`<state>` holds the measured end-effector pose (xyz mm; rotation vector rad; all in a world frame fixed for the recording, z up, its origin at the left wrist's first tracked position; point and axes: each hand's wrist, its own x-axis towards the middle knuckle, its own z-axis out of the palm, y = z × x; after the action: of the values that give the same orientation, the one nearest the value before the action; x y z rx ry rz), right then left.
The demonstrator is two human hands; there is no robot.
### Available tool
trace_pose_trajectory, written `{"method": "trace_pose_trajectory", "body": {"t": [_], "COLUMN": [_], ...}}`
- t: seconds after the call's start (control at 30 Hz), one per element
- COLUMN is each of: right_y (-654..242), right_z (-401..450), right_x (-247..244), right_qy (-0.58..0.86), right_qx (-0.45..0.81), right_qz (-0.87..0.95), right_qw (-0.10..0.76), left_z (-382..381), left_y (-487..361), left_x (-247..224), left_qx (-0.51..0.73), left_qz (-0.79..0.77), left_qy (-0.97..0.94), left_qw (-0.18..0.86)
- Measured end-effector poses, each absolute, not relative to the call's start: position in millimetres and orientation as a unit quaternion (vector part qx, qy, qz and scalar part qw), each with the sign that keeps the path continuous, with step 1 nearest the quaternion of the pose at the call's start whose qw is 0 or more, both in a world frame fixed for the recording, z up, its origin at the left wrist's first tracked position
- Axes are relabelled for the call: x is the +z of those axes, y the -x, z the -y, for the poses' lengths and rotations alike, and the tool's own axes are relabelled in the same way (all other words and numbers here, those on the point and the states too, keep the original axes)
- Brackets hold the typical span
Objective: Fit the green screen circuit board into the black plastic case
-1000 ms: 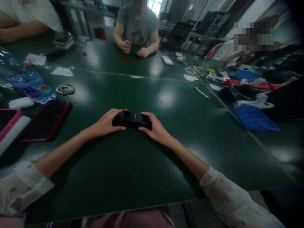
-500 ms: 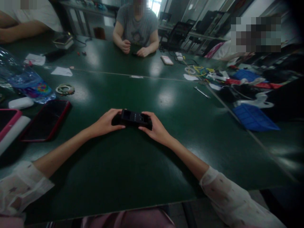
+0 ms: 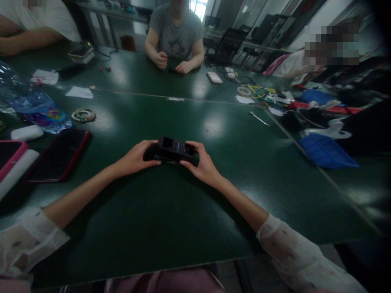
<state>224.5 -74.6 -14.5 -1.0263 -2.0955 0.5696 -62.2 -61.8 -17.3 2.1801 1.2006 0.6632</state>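
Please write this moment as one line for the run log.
left hand: holds black device, left end | right hand: holds its right end | on table: wrench, red-cased phone

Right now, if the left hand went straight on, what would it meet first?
The left hand would meet the black device it holds; beyond that, probably the right hand at the device's other end, though depth is unclear.

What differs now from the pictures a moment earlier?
The upper part of the black, boxy device has shifted slightly up and right in the picture, and the right hand's grip moved right with it. The left hand's grip and the silvery metal wrench stayed put; nothing was let go.
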Motion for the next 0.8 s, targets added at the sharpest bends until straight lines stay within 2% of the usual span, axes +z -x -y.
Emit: {"method": "trace_pose_trajectory", "body": {"t": [0.47,0.63,0.8], "right_y": [-243.5,-259.1,-268.2], "right_z": [52.9,36.8,28.4], "right_x": [-12.7,-26.2,-41.4], "right_qy": [0.508,0.565,0.597], "right_qx": [0.117,0.093,0.056], "right_qz": [0.712,0.674,0.680], "right_qw": [0.470,0.466,0.422], "left_z": [64.3,64.3,64.3], "left_y": [63.5,63.0,62.5], "left_x": [-10.6,-10.7,-10.1], "left_qx": [0.224,0.224,0.225], "left_qz": [-0.438,-0.441,-0.437], "left_qy": [-0.819,-0.817,-0.819], "left_qw": [0.296,0.297,0.296]}}
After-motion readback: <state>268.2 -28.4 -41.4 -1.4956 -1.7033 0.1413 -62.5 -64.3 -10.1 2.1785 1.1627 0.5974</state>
